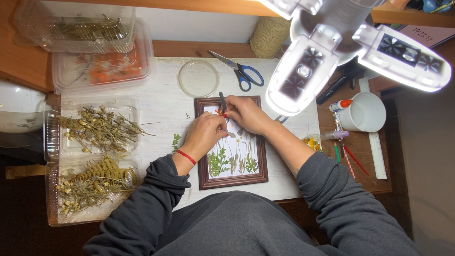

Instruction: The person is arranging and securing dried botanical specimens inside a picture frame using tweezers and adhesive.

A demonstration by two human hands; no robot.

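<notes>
At frame centre, our right hand (246, 114) fingers pinch tweezers (222, 100); left hand (204, 135) fingers press a brittle pressed flower (231, 134) flat, best lifted by its stem.

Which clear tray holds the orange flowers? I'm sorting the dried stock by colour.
The lidded tray at the back left, just below the topmost container. Its contents are orange; the two front trays hold brownish-yellow stems and ferns.
</notes>
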